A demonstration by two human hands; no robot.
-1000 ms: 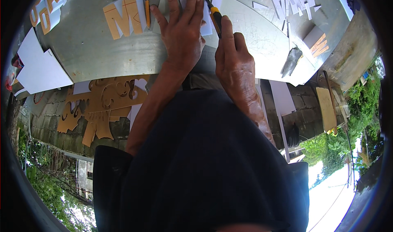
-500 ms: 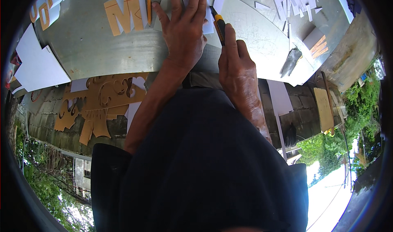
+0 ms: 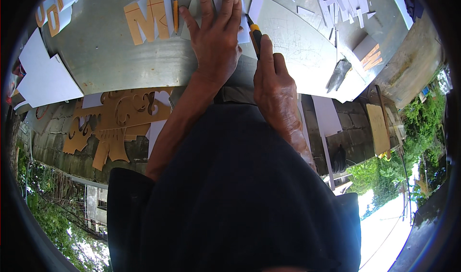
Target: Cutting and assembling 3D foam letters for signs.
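Note:
My left hand (image 3: 213, 39) lies flat with its fingers spread, pressing on a white sheet piece (image 3: 245, 34) that it partly covers. In my right hand (image 3: 275, 87) is a utility knife (image 3: 256, 34) with a yellow and black handle. Its tip points away from me and meets the right edge of the white piece, close to my left fingers. A pencil (image 3: 175, 13) lies left of my left hand, next to brown-faced letter-shaped cutouts (image 3: 148, 22). A narrow white offcut (image 3: 255, 10) is just beyond the blade.
White scraps (image 3: 353, 3) are heaped at the far right of the metal tabletop (image 3: 120, 63). A dark flat piece (image 3: 339, 75) lies near the right front edge. More cutouts (image 3: 60, 5) and a white sheet (image 3: 47, 72) are at left. Brown cut-out panels (image 3: 120, 116) lie below the table edge.
My right hand has drawn the knife slightly toward me and to the left, along the white piece's edge. My left hand stays pressed in place.

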